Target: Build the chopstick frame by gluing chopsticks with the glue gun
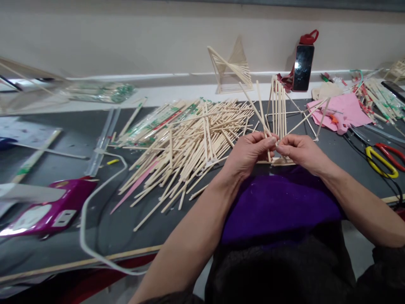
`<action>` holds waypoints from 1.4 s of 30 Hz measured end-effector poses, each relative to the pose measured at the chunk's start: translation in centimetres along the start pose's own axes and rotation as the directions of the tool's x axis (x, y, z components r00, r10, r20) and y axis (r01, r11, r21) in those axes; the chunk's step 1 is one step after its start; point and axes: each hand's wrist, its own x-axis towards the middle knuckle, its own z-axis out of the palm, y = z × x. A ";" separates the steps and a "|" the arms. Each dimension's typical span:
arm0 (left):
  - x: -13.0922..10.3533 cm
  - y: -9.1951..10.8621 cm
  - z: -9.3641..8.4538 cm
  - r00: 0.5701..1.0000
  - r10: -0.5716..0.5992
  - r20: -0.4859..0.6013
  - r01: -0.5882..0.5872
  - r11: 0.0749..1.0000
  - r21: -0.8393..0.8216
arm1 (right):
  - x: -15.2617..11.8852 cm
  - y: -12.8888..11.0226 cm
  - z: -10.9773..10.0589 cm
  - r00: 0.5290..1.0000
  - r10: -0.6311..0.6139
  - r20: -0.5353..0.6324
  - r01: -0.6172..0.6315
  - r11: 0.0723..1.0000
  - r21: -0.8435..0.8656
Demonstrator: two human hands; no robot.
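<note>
My left hand is closed in a pinch on a thin wooden chopstick that rises up and to the left. Fingertips of my right hand are pressed together close beside it, and what lies between them is too small to make out. Around and behind both hands stands a frame of joined chopsticks, with several upright sticks side by side and slanted ones to the right. To the left of my left hand spreads a big loose pile of chopsticks.
A finished-looking twisted stick model stands by the wall, near a phone leaning upright. At right are pink cloth and scissors with yellow and red handles. A magenta power strip and white cable lie at left.
</note>
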 end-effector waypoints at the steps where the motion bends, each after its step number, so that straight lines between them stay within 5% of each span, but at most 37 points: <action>1: 0.0 -0.1 0.1 1.000 0.007 -0.014 -0.007 1.000 0.030 | 0.0 0.0 0.1 1.000 -0.028 -0.012 0.027 0.999 -0.038; 7: 0.0 -0.4 0.1 0.995 0.096 -0.041 -0.090 0.989 0.119 | -0.2 -0.3 -0.1 0.989 0.036 0.145 -0.034 0.999 -0.012; 14: -0.3 -0.6 0.4 0.995 0.095 0.002 -0.095 0.987 0.132 | 0.0 0.3 -0.2 0.987 -0.103 0.126 0.147 0.900 -0.410; 17: -0.3 -0.6 0.4 0.996 0.090 0.009 -0.090 0.987 0.130 | 0.0 0.4 -0.2 0.984 -0.120 0.130 0.165 0.886 -0.433; 24: -0.3 -0.3 -0.1 0.986 0.148 0.072 -0.157 0.976 0.149 | -0.4 -0.2 0.1 0.988 0.066 0.138 -0.054 0.994 -0.090; 31: -0.6 0.0 -0.4 0.964 0.227 0.140 -0.253 0.944 0.213 | -0.2 -0.4 0.0 0.955 0.220 0.202 -0.260 0.944 0.203; 42: 0.1 0.2 -0.3 1.000 -0.022 0.017 0.023 0.997 -0.075 | 0.4 0.1 -0.5 0.983 0.169 0.068 -0.182 0.916 0.357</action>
